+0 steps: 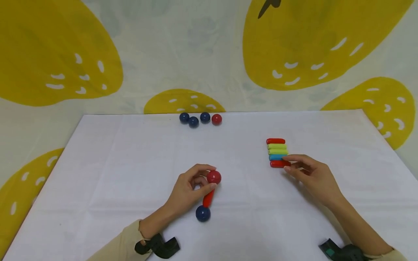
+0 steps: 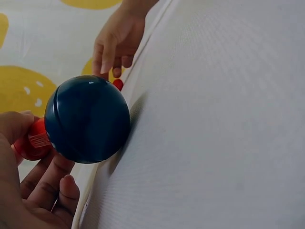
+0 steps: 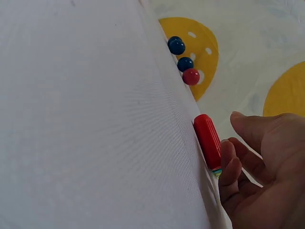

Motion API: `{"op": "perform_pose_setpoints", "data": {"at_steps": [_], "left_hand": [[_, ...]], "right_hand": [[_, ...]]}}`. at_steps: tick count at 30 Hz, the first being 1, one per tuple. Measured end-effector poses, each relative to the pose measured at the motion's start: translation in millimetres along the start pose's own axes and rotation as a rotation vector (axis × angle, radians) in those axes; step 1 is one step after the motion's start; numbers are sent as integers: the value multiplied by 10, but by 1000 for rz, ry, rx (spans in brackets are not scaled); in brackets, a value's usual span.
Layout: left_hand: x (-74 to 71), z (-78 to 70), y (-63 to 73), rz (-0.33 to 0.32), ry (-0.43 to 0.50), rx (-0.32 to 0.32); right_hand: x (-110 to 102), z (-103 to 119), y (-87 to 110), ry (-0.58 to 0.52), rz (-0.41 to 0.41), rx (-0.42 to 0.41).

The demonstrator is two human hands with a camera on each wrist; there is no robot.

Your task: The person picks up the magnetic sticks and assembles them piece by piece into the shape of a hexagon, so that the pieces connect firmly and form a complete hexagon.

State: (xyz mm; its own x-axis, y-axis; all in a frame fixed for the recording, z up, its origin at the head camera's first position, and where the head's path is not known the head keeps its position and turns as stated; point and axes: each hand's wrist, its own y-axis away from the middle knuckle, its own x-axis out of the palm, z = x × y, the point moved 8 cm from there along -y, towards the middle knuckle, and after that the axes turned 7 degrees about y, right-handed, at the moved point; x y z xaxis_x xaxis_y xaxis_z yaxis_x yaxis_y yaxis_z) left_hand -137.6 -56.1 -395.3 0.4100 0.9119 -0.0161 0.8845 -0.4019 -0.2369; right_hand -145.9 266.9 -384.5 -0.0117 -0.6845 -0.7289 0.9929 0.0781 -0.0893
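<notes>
My left hand (image 1: 189, 186) pinches a red ball (image 1: 214, 177) between thumb and fingers. A red rod (image 1: 208, 198) joins it to a dark blue ball (image 1: 203, 213), which looms large in the left wrist view. On the right, my right hand (image 1: 315, 177) reaches to a row of short rods, its fingertips at the right ends of the nearest red rod (image 1: 279, 164) and a blue rod (image 1: 277, 157). In the right wrist view the thumb stands apart from the red rod (image 3: 208, 142); whether the other fingers touch it is hard to tell.
Beyond the blue rod lie two yellow-green rods (image 1: 277, 149) and another red rod (image 1: 275, 141). Three dark blue balls (image 1: 193, 122) and a red ball (image 1: 217, 119) sit near the far edge of the white table (image 1: 130, 152). A patterned cloth (image 1: 183, 54) rises behind.
</notes>
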Motion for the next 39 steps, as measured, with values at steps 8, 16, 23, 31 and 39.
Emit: {"op": "perform_pose_setpoints", "data": {"at_steps": [8, 16, 23, 31, 39], "left_hand": [[-14, 18, 5, 0, -16, 0], [1, -73, -3, -11, -14, -16], [27, -203, -6, -1, -11, -8], [-1, -5, 1, 3, -7, -15], [-6, -1, 4, 5, -6, -11]], "right_hand": [[30, -14, -1, 64, -26, -47], [54, -24, -18, 64, -18, -26], [86, -37, -10, 66, -6, -26], [141, -49, 5, 87, 70, -27], [142, 11, 7, 112, 86, -60]]}}
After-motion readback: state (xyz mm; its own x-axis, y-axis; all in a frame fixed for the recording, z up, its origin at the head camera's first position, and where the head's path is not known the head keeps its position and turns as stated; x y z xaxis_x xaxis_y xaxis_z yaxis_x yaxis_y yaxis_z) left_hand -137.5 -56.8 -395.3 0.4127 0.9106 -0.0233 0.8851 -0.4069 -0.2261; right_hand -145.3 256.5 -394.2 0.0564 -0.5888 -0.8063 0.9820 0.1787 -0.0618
